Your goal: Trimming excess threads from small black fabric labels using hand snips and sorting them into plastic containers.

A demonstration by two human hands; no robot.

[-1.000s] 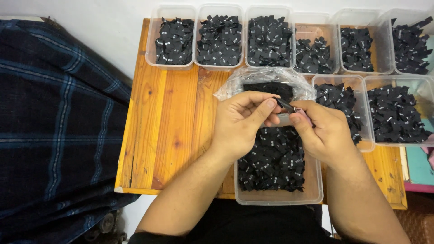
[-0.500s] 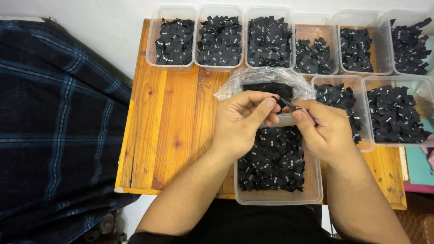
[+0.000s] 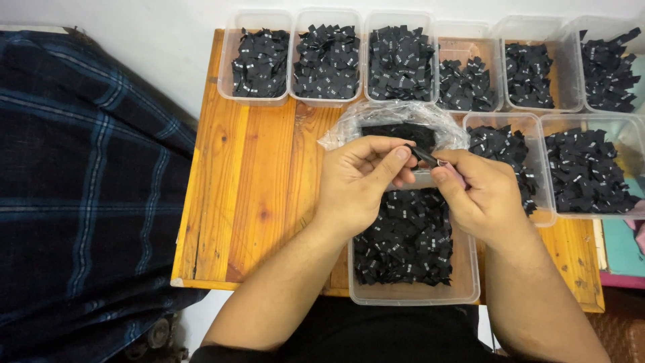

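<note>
Unmoved hands (image 3: 366, 178) pinching black label (image 3: 423, 156)

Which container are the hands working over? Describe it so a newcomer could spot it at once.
Start at the orange-brown wooden table. At its near edge, below the left hand and right hand, sits a clear rectangular plastic tub of small black fabric labels. Unlike the other tubs at the far and right sides, it stands alone nearest the person, overhanging the table's edge.
</note>
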